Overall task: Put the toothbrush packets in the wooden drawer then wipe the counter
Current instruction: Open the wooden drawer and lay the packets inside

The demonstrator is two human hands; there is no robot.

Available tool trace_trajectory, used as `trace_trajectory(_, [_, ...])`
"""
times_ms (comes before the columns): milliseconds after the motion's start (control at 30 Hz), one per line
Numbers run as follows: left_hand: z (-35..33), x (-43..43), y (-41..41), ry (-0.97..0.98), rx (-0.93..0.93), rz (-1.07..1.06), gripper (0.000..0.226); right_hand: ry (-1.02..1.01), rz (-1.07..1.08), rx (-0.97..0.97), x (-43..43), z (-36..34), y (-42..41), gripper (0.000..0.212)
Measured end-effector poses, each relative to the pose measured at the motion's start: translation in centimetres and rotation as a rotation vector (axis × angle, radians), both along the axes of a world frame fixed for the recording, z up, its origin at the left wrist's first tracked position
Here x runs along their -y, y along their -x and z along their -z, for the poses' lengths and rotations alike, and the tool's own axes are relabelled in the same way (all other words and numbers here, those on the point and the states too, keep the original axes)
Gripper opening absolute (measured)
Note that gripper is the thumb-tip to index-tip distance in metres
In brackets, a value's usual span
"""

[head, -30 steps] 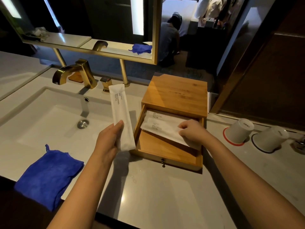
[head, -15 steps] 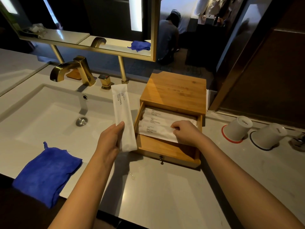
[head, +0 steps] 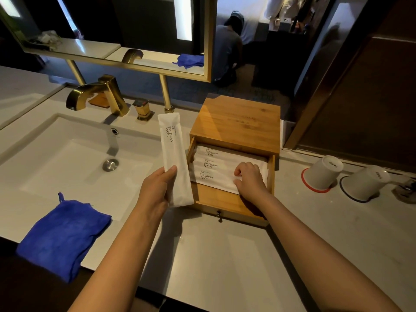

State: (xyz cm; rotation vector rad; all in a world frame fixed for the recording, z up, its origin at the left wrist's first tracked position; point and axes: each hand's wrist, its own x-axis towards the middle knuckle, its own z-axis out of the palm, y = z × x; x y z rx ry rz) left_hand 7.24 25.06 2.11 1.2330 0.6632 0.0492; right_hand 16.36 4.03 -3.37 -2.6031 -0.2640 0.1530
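While the left hand (head: 157,190) grips one toothbrush packet (head: 174,158) upright beside the open wooden drawer (head: 231,199), the right hand (head: 249,179) presses curled fingers (head: 239,174) on three packets (head: 211,165) inside. Sliding the drawer shut early could crumple them; the blue cloth (head: 63,233) waits on the table (head: 225,255).

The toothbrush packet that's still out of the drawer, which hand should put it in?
The left hand. It already grips that packet upright beside the open wooden drawer. The right hand is busy inside, resting on the three packets already laid there.
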Motion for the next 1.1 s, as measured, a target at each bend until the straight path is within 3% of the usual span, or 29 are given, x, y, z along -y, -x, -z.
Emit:
trace_trajectory(200, [-0.4,0.7,-0.3,0.062,-0.013,0.029,0.006,-0.167,0.038,-0.076,-0.2,-0.1,0.2,0.024])
trace_trajectory(367, [-0.9,1.5,-0.6,0.111,-0.036,0.049,0.003,-0.269,0.031,0.026,-1.6,-1.7,1.2,0.024])
trace_trajectory(467, [-1.4,2.1,-0.9,0.219,-0.045,0.075,0.019,-0.569,-0.035,-0.175,-3.8,-4.1,2.6,0.012])
trace_trajectory(533, [-1.6,2.5,-1.1,0.290,-0.029,0.104,0.012,-0.640,-0.103,-0.279,-5.1,-5.5,3.2,0.015])
trace_trajectory(667, [-2.0,3.0,-1.8,0.293,-0.002,0.138,0.012,-0.703,-0.070,-0.232,-5.5,-6.9,3.5,0.019])
trace_trajectory(967, [-2.8,1.9,-5.4,-0.047,0.140,0.250,0.008,-0.735,0.087,-0.212,-2.3,-7.8,1.3,0.007])
trace_trajectory(1100, [-2.3,-0.3,-9.3,-0.396,0.195,0.204,0.025,-0.444,0.075,-0.263,1.3,-6.9,0.6,0.001])
